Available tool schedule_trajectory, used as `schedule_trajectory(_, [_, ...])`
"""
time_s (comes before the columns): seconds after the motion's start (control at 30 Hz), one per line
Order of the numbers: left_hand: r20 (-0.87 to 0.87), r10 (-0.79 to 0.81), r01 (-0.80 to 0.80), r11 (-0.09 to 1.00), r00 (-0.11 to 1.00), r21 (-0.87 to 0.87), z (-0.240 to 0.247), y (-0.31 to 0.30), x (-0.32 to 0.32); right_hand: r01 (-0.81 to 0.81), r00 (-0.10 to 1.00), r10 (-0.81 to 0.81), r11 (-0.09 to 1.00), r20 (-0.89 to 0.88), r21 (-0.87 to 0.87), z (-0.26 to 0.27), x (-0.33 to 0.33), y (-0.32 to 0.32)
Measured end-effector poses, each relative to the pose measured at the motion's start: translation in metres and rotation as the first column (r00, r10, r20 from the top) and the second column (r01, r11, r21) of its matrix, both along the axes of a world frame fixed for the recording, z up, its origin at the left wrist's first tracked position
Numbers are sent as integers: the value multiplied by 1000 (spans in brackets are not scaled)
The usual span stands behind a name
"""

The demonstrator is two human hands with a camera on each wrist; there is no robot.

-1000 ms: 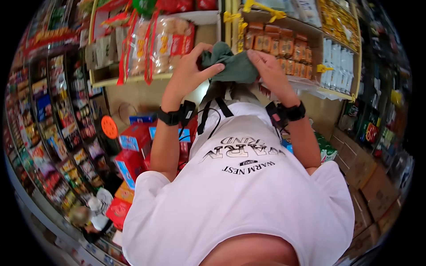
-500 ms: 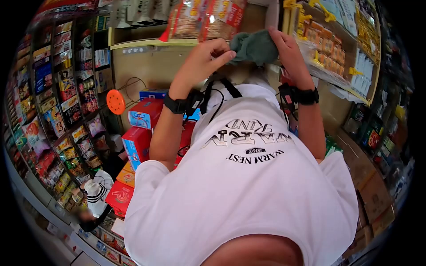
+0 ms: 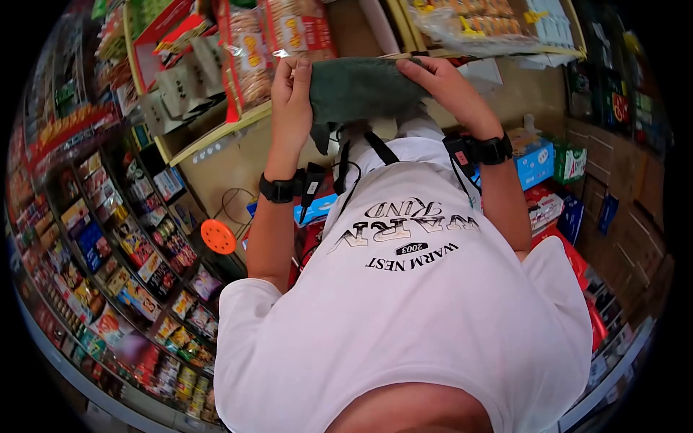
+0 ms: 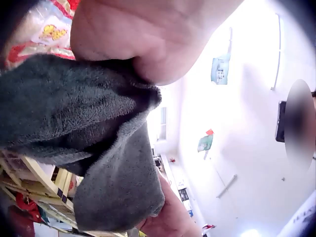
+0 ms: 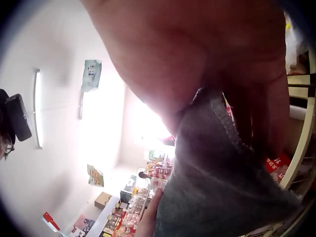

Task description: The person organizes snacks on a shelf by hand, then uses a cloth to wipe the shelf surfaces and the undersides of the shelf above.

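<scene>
A dark grey-green cloth (image 3: 364, 90) with a towel-like nap is stretched between both hands in front of the body. My left hand (image 3: 291, 101) pinches its left end between thumb and fingers, and a loose corner hangs below that hand. At the upper right edge, my right hand (image 3: 451, 90) grips the cloth with the thumb on top. The left wrist view shows the cloth (image 4: 64, 103) folded and draping from the left hand (image 4: 148, 34). Seen from the right wrist, the cloth (image 5: 212, 173) runs down from under the right hand (image 5: 212, 54).
Beyond the hands, a yellow-edged shelf (image 3: 216, 133) holds red-and-clear snack bags (image 3: 249, 58). Tall racks of packets (image 3: 137, 238) line the left side. Blue boxes (image 3: 534, 162) and brown cartons (image 3: 613, 216) stand at the right. An orange disc (image 3: 218, 237) is near the left forearm.
The bunched cloth has been spread into a wider, flatter piece between the hands. The left hand has moved left, away from the right hand. The head view has shifted across the shelves.
</scene>
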State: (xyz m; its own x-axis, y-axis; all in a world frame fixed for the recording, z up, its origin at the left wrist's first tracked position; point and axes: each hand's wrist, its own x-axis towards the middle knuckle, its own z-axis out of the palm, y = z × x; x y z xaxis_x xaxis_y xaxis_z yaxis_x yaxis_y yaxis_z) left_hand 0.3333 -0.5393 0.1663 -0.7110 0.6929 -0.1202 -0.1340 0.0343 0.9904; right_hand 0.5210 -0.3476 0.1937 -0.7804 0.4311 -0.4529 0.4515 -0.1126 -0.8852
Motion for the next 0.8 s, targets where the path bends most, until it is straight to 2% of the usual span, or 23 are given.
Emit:
schedule_trajectory(0.03, [18,-30,30,1000,999,1,0,10,8,15,991,-8,998,131,-53,21,8,3])
schedule_trajectory(0.1, [31,-61,61,998,998,9,3,30,25,6,995,3,996,104,-87,-6,32,22])
schedule_trajectory(0.13, [6,-142,142,989,990,-36,7,37,35,-17,997,27,991,75,-132,-16,43,31])
schedule_trajectory(0.17, [-17,-221,219,972,975,-83,12,46,47,36,997,-25,987,74,-157,-23,54,37])
schedule_trajectory(0.2, [-24,-220,217,973,975,-82,17,56,61,34,997,-24,987,67,-155,-20,60,46])
schedule_trajectory(0.27, [44,-502,503,864,864,-33,26,79,93,-60,998,47,945,-48,-322,-10,75,66])
schedule_trajectory(0.3, [65,-533,537,842,843,-60,23,91,103,-32,996,0,929,-88,-369,-6,85,76])
schedule_trajectory(0.33, [56,-537,540,840,842,-59,20,105,114,-31,995,-4,931,-95,-365,-11,95,91])
schedule_trajectory(0.4, [-218,-515,514,855,829,-68,16,133,135,10,991,-69,898,-118,-440,-20,115,115])
schedule_trajectory(0.43, [-293,-517,513,853,804,-97,7,145,143,-58,988,-16,880,-151,-471,-18,126,129])
schedule_trajectory(0.57, [-322,-473,493,870,820,-19,-2,188,183,15,966,-147,850,-211,-526,-23,158,148])
schedule_trajectory(0.63, [81,-557,556,830,827,33,4,203,198,24,959,-170,846,-226,-532,-26,174,159])
schedule_trajectory(0.73, [124,-642,646,763,756,12,-4,218,210,50,940,-224,835,-256,-549,-20,196,164])
schedule_trajectory(0.8, [136,-689,688,723,712,62,-7,234,219,80,918,-277,828,-282,-555,-18,209,172])
